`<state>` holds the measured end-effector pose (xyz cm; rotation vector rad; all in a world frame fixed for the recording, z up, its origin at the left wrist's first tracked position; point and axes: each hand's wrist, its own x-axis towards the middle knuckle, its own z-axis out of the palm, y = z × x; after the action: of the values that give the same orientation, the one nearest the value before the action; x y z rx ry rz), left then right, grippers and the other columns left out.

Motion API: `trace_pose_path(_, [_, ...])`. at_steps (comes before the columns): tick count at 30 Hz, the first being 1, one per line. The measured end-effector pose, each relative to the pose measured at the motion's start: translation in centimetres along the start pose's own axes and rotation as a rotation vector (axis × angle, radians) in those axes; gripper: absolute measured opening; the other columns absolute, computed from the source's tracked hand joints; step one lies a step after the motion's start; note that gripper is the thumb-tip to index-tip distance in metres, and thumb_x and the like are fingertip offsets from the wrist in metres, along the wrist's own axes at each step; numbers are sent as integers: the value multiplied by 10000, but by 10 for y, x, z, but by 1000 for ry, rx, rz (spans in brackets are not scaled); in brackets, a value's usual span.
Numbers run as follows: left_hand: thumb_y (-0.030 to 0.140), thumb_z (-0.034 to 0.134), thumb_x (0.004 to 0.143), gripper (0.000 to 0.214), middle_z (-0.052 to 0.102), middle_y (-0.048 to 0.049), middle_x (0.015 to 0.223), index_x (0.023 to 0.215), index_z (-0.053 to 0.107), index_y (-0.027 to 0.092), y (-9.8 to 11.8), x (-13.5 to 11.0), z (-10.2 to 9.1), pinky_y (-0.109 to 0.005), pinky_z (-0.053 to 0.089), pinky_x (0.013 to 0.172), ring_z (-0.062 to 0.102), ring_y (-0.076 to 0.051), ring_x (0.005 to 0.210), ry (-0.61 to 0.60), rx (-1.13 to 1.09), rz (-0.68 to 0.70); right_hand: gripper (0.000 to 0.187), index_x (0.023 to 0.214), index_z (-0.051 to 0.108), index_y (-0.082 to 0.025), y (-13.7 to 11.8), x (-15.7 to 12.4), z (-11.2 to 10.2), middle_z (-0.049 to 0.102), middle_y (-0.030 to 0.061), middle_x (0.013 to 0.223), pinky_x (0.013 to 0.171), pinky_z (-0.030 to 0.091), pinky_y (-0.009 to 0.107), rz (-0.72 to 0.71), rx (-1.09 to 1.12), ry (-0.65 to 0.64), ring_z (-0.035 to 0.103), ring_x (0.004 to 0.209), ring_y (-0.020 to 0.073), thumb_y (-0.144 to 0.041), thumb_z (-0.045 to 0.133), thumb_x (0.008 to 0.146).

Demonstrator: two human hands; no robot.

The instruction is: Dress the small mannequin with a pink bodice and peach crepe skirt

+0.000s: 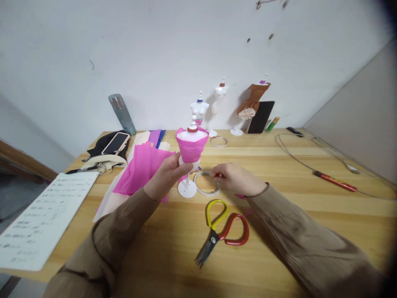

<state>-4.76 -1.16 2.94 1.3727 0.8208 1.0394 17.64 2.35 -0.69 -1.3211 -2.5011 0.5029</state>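
A small white mannequin [191, 142] on a round stand is wrapped in pink crepe paper and stands at the table's middle. My left hand [166, 176] is closed round its lower body, holding the pink wrap in place. My right hand [234, 178] pinches the edge of a thin tape ring [202, 183] that lies on the table just right of the stand. Scissors [221, 229] with one yellow and one red handle lie shut in front of the hands.
Pink and other coloured paper sheets [142, 165] lie to the left, beside a phone [115, 143] on a bag and a white printed sheet [43, 215]. At the back stand a bottle [122, 114], several more mannequins [199, 108], another tape ring [218, 141] and a dark tablet [260, 117]. A red pen [335, 181] and cable lie right.
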Motion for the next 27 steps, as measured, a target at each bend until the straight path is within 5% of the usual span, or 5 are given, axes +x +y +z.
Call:
trace_pose_path(10, [434,664,764,414,670,-85,1007,1045,624,133,5,4,-6,-301,523,778,649,-185,847,25,-60,-8,308,845,757,-177,28,4,5,678,89,877,695,418,274,-93,4,-40,595,735,163,-81,477,759])
trace_pose_path(15, [495,711,708,506,675,-98,983,1039,622,123,13,2,-5,-332,527,820,634,-241,987,22,-93,4,258,781,761,-181,40,6,15,659,85,921,729,447,277,-167,52,-105,594,800,175,-108,520,725])
trace_pose_path(27, [489,681,746,475,676,-108,940,1021,610,108,-7,4,0,-323,508,772,649,-189,810,2,-110,-68,248,726,771,-174,50,-1,-10,683,98,728,601,360,308,71,-45,15,552,599,171,-23,588,653])
